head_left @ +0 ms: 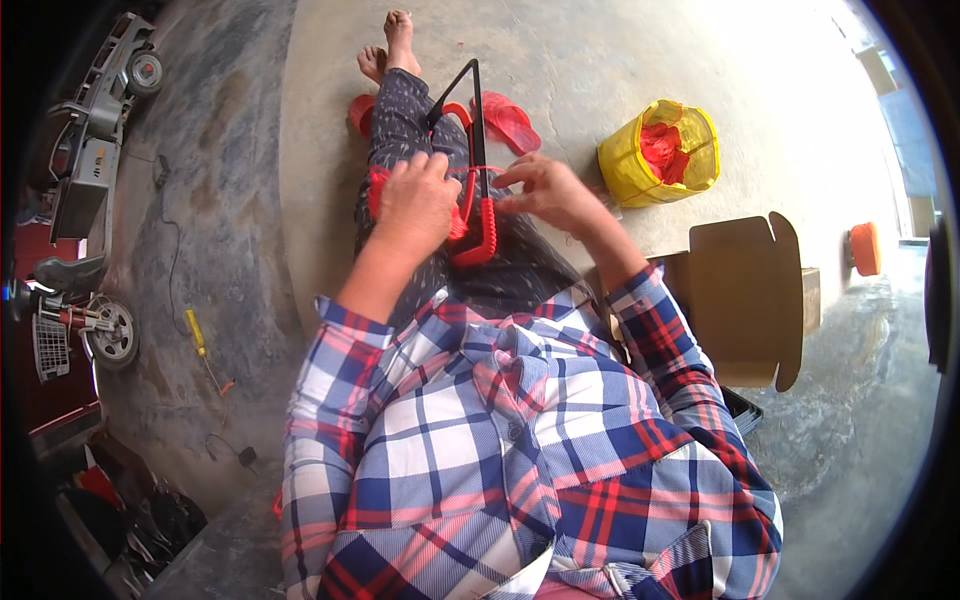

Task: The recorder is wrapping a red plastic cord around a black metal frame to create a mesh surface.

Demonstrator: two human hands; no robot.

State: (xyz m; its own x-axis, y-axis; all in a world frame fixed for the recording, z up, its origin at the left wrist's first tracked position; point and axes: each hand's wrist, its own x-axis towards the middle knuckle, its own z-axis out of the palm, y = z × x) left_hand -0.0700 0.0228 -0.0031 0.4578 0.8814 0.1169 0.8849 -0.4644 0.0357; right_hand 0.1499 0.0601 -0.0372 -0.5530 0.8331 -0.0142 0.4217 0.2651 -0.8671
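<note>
A black and red frame shaped like a bow saw (480, 130) lies over my lap, its ridged red handle toward me. A thin red strand (481, 169) crosses its black bar. My left hand (418, 196) is closed on a bunch of red cord or strips (377, 190), partly hidden by my fingers. Just right of the black bar, my right hand (545, 190) has its fingers bent and slightly apart at the strand; whether they pinch it does not show clearly.
To the right stand a yellow bin (650, 165) with red material inside and an open cardboard box (745, 305). Red slippers (508, 122) lie by my legs. On the left floor are a yellow-handled screwdriver (196, 330), cables and a wheeled vehicle (85, 150). An orange object (863, 249) sits far right.
</note>
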